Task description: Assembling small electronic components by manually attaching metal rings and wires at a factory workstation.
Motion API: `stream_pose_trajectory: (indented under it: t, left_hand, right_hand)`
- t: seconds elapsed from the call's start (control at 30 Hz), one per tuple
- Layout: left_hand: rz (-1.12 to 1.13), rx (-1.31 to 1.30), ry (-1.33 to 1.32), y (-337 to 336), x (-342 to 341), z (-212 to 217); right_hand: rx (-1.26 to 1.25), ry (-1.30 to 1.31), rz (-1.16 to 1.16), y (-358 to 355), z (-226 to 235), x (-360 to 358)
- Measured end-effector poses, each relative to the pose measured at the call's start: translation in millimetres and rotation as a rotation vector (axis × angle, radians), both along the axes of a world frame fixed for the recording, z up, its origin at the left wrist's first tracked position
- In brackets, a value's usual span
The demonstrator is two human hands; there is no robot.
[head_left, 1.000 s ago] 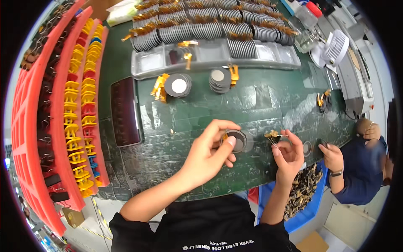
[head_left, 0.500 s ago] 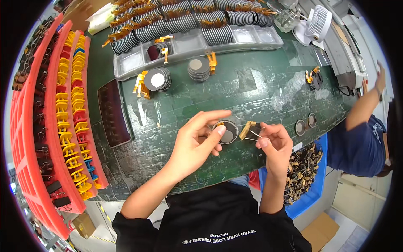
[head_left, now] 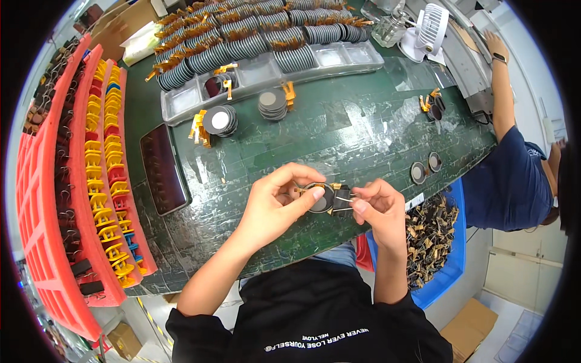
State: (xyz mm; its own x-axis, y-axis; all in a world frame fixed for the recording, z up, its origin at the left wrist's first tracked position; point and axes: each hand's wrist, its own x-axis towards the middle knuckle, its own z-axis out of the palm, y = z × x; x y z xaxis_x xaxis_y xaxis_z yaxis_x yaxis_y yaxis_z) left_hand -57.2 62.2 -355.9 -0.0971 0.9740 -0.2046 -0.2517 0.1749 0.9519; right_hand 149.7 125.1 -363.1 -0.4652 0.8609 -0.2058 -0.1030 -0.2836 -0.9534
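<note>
Between the thumb and fingers of my left hand (head_left: 272,202) is a dark round disc (head_left: 322,199) with a thin pale rim, held just above the table. A black binder clip (head_left: 342,198) with gold-coloured edges sits at the disc's right rim. My right hand (head_left: 382,212) pinches the clip by its silver wire handles. Whether the clip's jaws have closed on the rim I cannot tell. To the right, two similar round discs, a nearer one (head_left: 418,173) and a farther one (head_left: 435,161), lie on the green table (head_left: 302,136).
A blue bin (head_left: 458,242) full of binder clips is at the right. Disc stacks with orange flex cables, one left (head_left: 219,121) and one right (head_left: 272,104), stand before a clear tray (head_left: 251,91). Red racks (head_left: 85,181), a dark flat screen (head_left: 164,169), a fan (head_left: 431,29) and a co-worker (head_left: 514,181) flank these.
The binder clip has moved left from a gap beside the disc to its right rim. My hands are closer together. The co-worker's arm now reaches farther forward, and the view has shifted slightly.
</note>
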Motion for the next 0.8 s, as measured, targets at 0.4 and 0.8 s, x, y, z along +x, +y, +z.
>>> stream_pose_trajectory:
  t: [0.4,0.8]
  left_hand:
    - [0.026,0.134,0.175,5.1,4.2,-6.1]
    - [0.146,0.125,-0.294,6.8,14.9,-0.3]
  right_hand:
    - [0.032,-0.112,0.047,-9.5,-6.1,-1.5]
    - [0.815,-1.056,-0.658,26.4,-35.4,172.7]
